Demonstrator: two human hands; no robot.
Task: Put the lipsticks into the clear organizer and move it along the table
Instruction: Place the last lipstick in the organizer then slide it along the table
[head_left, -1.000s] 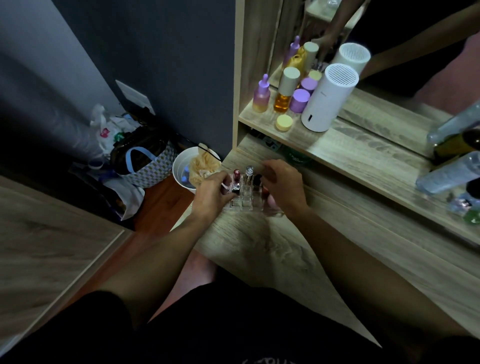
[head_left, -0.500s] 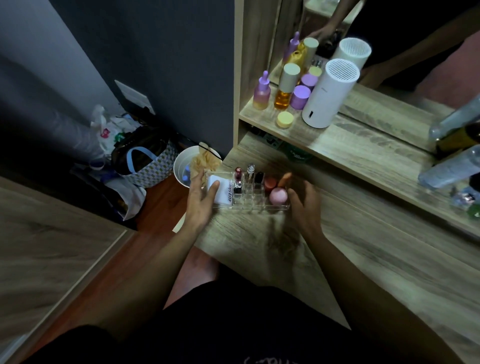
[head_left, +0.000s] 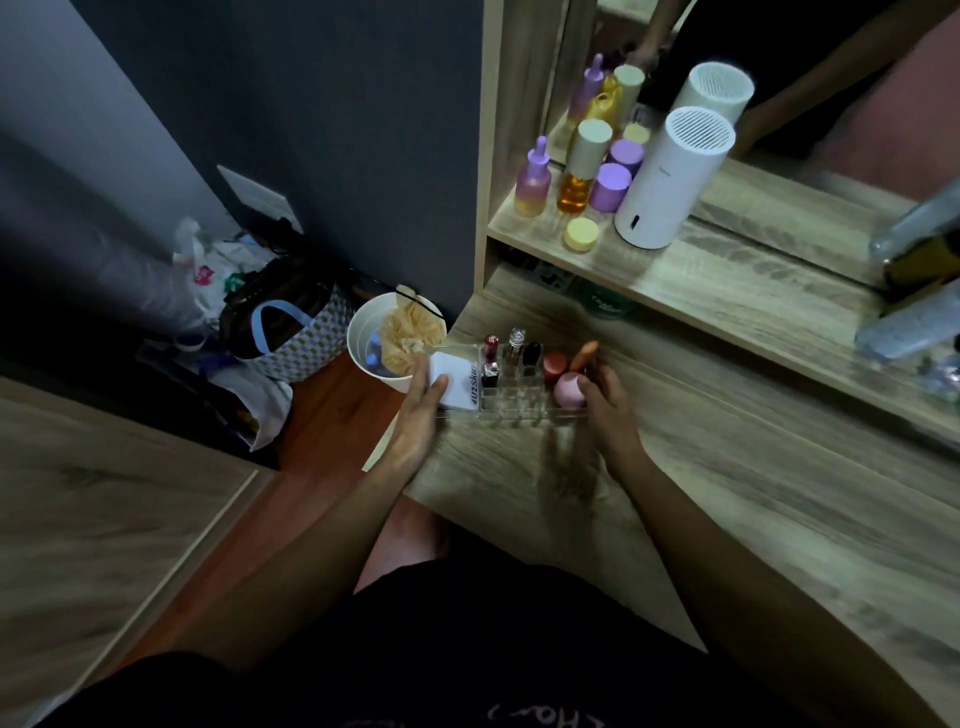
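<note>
Left hand (head_left: 422, 415) and right hand (head_left: 605, 402), fingers extended, pressed opposite ends of the clear organizer (head_left: 514, 400) holding lipsticks (head_left: 490, 353)

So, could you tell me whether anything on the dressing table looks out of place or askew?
Mostly tidy. The clear organizer sits at the table's left corner, close to the edge, between the left hand and right hand. On the shelf, clear bottles at the far right lie tipped on their sides rather than upright.
</note>
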